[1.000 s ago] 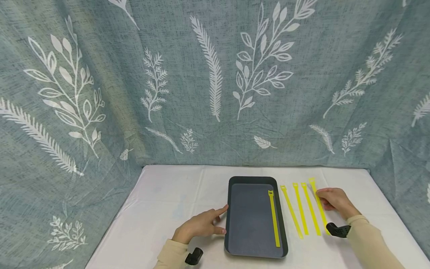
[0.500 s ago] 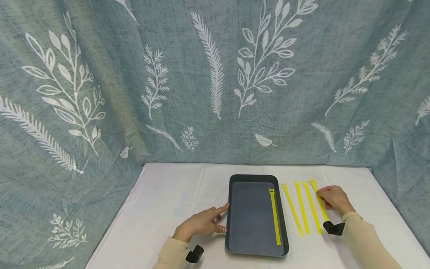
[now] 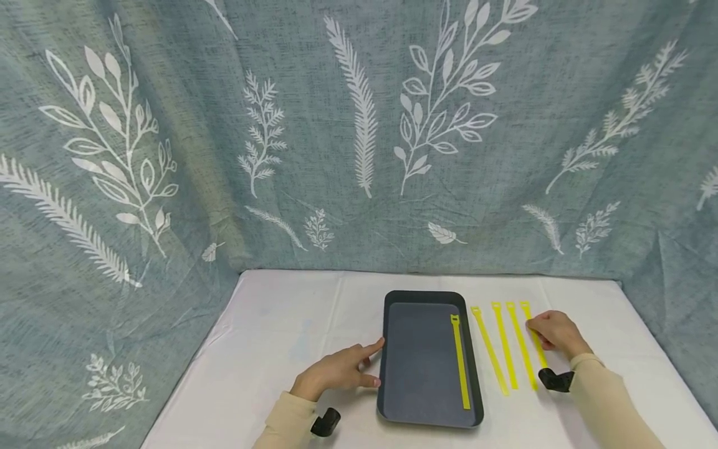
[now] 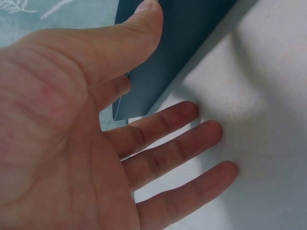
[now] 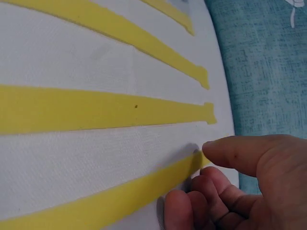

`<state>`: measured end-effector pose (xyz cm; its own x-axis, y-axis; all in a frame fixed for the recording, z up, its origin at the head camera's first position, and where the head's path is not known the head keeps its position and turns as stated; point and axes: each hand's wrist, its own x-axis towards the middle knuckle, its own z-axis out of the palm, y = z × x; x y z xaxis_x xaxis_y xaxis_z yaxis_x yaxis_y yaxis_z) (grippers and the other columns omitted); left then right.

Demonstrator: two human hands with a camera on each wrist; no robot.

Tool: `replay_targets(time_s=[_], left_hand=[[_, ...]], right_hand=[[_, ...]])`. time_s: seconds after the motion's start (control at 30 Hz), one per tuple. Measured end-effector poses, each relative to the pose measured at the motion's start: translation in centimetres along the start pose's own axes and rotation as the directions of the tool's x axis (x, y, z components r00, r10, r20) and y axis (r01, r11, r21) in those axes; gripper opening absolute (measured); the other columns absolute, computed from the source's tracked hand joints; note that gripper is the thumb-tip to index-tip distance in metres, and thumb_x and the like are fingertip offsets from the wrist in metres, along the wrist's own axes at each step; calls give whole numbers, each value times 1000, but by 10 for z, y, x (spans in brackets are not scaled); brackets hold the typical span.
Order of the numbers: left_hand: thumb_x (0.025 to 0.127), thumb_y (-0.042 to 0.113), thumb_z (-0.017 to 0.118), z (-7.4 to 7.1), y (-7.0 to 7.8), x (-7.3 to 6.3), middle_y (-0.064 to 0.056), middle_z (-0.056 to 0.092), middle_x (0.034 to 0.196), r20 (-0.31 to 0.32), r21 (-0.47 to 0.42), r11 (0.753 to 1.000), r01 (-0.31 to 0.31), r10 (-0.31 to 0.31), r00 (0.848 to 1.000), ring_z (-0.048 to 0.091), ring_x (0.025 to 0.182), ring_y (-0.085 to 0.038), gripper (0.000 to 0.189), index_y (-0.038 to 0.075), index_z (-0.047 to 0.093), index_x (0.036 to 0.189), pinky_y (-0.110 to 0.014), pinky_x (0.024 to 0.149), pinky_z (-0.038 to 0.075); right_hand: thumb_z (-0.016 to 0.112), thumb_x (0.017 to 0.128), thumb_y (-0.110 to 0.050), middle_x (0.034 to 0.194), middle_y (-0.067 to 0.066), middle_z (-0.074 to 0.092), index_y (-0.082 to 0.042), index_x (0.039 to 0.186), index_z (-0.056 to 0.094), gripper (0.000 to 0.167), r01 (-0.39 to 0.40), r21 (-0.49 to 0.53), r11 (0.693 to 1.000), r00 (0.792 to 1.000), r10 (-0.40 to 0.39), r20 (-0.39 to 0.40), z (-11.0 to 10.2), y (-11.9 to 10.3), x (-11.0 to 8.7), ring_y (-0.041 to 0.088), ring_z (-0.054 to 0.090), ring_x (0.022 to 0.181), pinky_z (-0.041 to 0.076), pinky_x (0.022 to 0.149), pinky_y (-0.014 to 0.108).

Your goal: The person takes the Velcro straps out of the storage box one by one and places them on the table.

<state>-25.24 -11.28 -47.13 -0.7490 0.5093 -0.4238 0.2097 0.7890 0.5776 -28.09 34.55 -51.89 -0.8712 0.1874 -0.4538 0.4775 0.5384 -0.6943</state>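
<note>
My right hand (image 3: 559,330) pinches the rightmost yellow strap-style cable tie (image 3: 539,351) between thumb and fingers, below its slotted head. In the right wrist view that cable tie (image 5: 139,191) runs to my thumb tip, and its head is hidden behind the hand. Left of it, three more yellow cable ties (image 3: 521,346) lie side by side on the white cloth. Another cable tie (image 3: 460,368) lies lengthwise inside a dark grey tray (image 3: 415,374), near its right wall. Against the tray's left side rests my left hand (image 3: 336,371), fingers extended, thumb and index finger at the wall (image 4: 177,43).
A white cloth (image 3: 291,312) covers the table. Behind it and along both sides hangs a blue-green curtain (image 3: 314,156) with white leaf prints. Each wrist carries a small black camera, such as the one (image 3: 325,423) on the left.
The rightmost cable tie has slid slightly toward me with my right hand, and its head now sits level with the heads beside it. My left hand stays at the tray.
</note>
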Motion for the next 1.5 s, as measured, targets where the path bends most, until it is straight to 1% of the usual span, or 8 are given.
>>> replay_targets(time_s=[0.27,0.67,0.8,0.9,1.0,1.13,1.23,1.5], left_hand=[[91,35,77,-1,2,0,-9,64,123,3,2,1000,-1,1,1000,63,103,-24,81,25,34,160,-49,90,50],[90,35,77,0,2,2,-9,64,121,-5,12,1000,-9,9,1000,62,98,-20,82,25,35,159,-47,88,50],[90,35,77,0,2,1,-9,64,123,-5,4,1000,-9,9,1000,63,101,-22,82,25,34,160,-49,90,50],[90,36,77,1,0,1,-9,64,123,-4,3,1000,-5,5,1000,64,104,-24,82,25,34,159,-50,92,50],[90,36,76,2,-1,1,-9,64,122,-3,1,1000,-7,7,1000,64,106,-26,82,25,34,159,-50,92,50],[91,36,76,3,-1,1,-9,64,122,-5,4,1000,-5,5,1000,63,107,-25,81,24,35,159,-49,92,50],[91,37,76,4,-2,2,-8,64,122,-4,6,1000,3,-3,1000,63,104,-23,81,25,35,159,-49,91,50],[90,37,76,3,-2,2,-7,64,121,-7,19,1000,4,-4,1000,61,100,-20,81,26,35,159,-46,89,50]], right_hand=[[51,100,-30,73,2,52,7,108,52,38,1,-7,1000,1000,-1,-2,0,3,3,12,52,61,49,61,27],[49,102,-30,86,5,55,10,119,50,43,48,37,998,999,-48,2,-5,4,0,12,54,69,52,63,26],[47,105,-31,88,2,60,12,124,50,48,49,92,995,999,-51,15,-10,3,-1,11,57,72,55,65,26],[43,107,-38,100,7,66,14,136,44,60,67,167,984,996,-76,50,-12,-5,-6,9,64,80,58,73,28],[38,109,-48,126,21,63,12,150,30,73,127,240,962,981,-157,110,-10,-22,-14,13,69,100,58,87,32],[34,107,-57,150,33,43,8,156,23,82,221,331,917,942,-288,170,-1,-52,-23,26,64,123,53,101,37],[36,105,-60,154,32,40,5,156,25,83,254,377,891,921,-342,188,7,-74,-28,31,58,131,52,104,38],[35,109,-50,153,28,43,3,154,32,69,294,394,871,893,-397,211,25,-111,-33,36,54,136,50,106,39]])
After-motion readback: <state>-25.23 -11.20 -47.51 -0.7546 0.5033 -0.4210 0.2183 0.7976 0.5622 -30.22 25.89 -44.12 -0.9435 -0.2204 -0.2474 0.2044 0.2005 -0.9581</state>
